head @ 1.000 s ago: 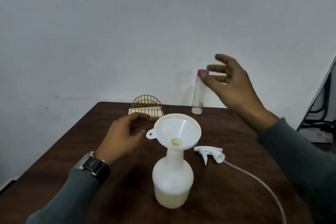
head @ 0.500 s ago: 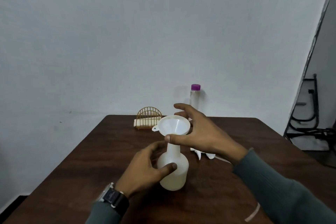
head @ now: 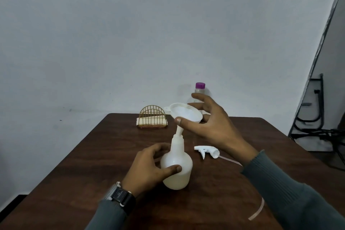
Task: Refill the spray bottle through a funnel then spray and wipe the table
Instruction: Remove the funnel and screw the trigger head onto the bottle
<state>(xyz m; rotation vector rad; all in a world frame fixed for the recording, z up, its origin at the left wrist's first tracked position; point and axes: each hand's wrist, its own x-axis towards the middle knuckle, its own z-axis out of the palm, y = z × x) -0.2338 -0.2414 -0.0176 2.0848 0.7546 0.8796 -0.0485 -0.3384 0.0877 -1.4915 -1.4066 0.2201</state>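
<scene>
A white spray bottle (head: pixel 178 164) without its head stands near the middle of the dark wooden table (head: pixel 93 164). My left hand (head: pixel 149 168) grips its round body. A white funnel (head: pixel 184 114) is tilted, its spout just above the bottle's neck, and my right hand (head: pixel 211 127) holds its rim between thumb and fingers. The white trigger head (head: pixel 206 151) with its thin tube (head: pixel 256 211) lies on the table to the right of the bottle. A clear bottle with a purple cap (head: pixel 200 89) stands at the back, partly behind my right hand.
A gold wire holder with folded napkins (head: pixel 152 119) sits at the table's far edge, left of the funnel. The wall runs close behind the table. Black metal frames (head: pixel 317 117) stand on the floor to the right.
My right hand came from the purple-capped bottle to the funnel and has lifted and tilted it off the bottle's neck. My left hand closed round the bottle's body.
</scene>
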